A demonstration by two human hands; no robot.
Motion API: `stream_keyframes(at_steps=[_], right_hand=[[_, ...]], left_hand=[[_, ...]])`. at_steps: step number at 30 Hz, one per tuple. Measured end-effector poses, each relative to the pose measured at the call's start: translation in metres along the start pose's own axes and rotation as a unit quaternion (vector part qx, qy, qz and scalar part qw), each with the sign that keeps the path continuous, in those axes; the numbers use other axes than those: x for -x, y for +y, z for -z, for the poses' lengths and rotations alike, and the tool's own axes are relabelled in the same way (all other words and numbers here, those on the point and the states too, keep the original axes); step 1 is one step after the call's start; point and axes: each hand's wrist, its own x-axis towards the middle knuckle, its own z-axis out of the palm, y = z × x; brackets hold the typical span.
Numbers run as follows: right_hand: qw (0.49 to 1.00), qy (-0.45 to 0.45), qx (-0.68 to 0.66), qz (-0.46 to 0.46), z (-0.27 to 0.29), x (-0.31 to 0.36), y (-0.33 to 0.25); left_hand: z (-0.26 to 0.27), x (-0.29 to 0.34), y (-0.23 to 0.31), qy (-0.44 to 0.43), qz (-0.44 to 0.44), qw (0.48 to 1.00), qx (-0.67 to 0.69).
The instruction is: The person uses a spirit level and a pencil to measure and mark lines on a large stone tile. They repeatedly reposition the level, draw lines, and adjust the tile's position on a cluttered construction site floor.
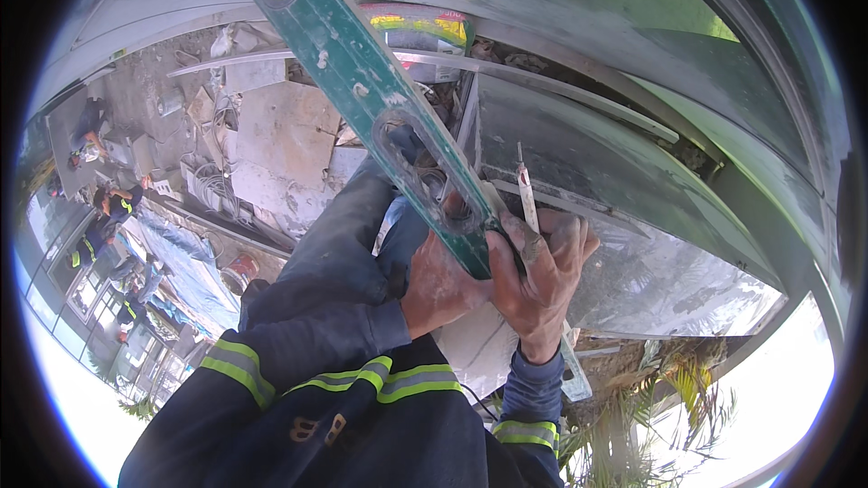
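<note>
A green spirit level (pixel 348 81), spotted with pale dust, slants from the upper left down to my hands. My left hand (pixel 438 285) holds its lower end from beneath, with skin showing through the level's oblong grip hole. The fingers are mostly hidden behind it. Beside it, my right hand (pixel 547 267) pinches the level's lower right edge between thumb and fingers. A slim white pen-like marker (pixel 527 194) with a thin dark tip also sticks up between the right hand's fingers. Both hands look dusty.
A dark, flat panel (pixel 579 136) lies to the right, above a grey-white slab (pixel 669 285). A long thin strip (pixel 579 95) crosses behind the level. Farther back are a colourful sack (pixel 416 27), boards (pixel 285 131), a bucket (pixel 240 271) and several people at the left.
</note>
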Motion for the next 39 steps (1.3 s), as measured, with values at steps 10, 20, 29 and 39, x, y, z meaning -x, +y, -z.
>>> stream_keyframes(at_steps=[10,20,29,39], right_hand=[[1.000,-0.006,-0.021,-0.006,0.003,0.000,0.002],[0.999,-0.008,-0.041,-0.018,0.002,0.002,0.004],[0.999,-0.006,-0.038,-0.021,0.002,0.002,0.004],[0.999,-0.005,-0.049,-0.017,0.005,0.003,0.002]], left_hand=[[-0.001,0.001,-0.001,0.023,-0.020,1.000,-0.002],[0.005,0.002,0.006,0.014,0.011,0.999,0.041],[0.005,0.000,0.006,0.022,-0.014,0.999,0.037],[-0.005,0.002,-0.007,0.002,0.022,1.000,0.008]])
